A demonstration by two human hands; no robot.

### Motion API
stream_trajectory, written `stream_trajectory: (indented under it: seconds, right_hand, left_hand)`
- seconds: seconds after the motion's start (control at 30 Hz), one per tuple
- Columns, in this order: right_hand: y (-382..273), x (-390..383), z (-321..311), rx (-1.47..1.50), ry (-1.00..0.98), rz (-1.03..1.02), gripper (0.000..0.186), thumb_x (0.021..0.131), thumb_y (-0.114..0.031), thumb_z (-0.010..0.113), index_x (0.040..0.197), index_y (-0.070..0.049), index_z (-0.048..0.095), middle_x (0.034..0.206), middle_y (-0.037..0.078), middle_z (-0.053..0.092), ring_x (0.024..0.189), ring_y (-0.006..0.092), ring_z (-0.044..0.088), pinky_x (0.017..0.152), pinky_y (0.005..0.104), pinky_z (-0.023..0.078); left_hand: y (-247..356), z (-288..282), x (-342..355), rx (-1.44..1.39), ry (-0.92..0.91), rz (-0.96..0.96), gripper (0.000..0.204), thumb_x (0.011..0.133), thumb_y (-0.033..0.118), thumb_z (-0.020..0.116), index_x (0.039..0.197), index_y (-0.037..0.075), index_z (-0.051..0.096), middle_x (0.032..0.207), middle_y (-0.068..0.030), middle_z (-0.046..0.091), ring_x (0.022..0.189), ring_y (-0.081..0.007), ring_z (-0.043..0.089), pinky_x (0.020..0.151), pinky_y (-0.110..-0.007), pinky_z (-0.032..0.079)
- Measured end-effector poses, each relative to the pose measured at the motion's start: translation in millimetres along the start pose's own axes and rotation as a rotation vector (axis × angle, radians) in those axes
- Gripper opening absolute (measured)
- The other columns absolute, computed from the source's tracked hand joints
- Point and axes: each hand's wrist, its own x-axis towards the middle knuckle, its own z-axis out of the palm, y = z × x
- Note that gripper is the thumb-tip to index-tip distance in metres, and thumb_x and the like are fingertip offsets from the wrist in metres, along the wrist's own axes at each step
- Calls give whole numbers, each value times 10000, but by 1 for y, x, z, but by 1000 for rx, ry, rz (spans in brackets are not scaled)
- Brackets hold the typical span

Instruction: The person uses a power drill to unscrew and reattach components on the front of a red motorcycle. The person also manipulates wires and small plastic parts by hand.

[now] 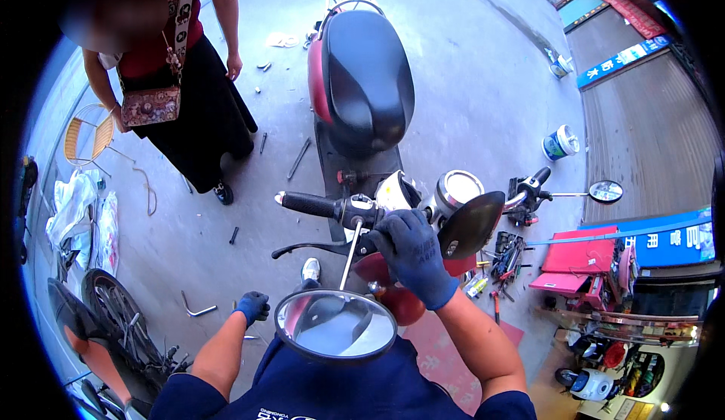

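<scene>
A red and black scooter stands in front of me, its black seat point(362, 80) pointing away. My right hand point(419, 258), in a dark blue glove, is at the middle of the handlebar, fingers curled down beside the left control block point(359, 210). What its fingertips grip there is hidden. The left grip point(310, 204), brake lever point(317, 248) and round left mirror point(336, 323) on its stem are close by. My left hand point(253, 307), gloved alike, hangs left of that mirror with fingers curled in; anything inside is hidden. A dark windscreen piece point(472, 227) tilts right of my right hand.
A person in a long black skirt point(200, 110) stands at the left. Loose tools lie around, including an L-shaped wrench point(198, 305) and a bar point(299, 159). A red toolbox point(578, 258) and bucket point(560, 142) stand right; a parked motorbike point(124, 329) is lower left.
</scene>
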Motion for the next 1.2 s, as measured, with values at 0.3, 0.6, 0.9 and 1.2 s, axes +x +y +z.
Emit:
stream_trajectory:
  seconds: [0.3,0.6,0.9,1.2]
  right_hand:
    - [1,-6,-8,209,85,31,195,766,-85,665,945,-50,596,928,112,580,863,305,569,760,391,466]
    - [18,-9,-8,47,7,-124,136,798,-91,633,906,-56,559,917,126,571,859,312,572,735,413,477]
    - [21,8,-11,95,-84,-280,94,808,-99,614,863,-26,591,832,170,580,803,356,561,724,431,454]
    - [26,0,-7,22,-72,-326,179,820,-117,629,993,-74,611,873,155,595,840,359,573,716,440,464]
  left_hand:
    - [-14,-3,-9,28,42,35,239,909,246,565,1013,31,582,773,-114,637,584,-216,611,507,-365,529]
    - [-2,6,-50,-63,151,146,248,906,228,555,1072,45,532,768,-117,616,582,-219,605,496,-359,527]
    - [-82,69,-123,-236,240,89,221,906,211,559,1056,49,542,760,-113,612,559,-210,594,491,-355,520]
    - [-218,64,-135,-514,337,-41,194,905,201,567,1023,47,554,720,-112,594,531,-217,571,472,-364,496]
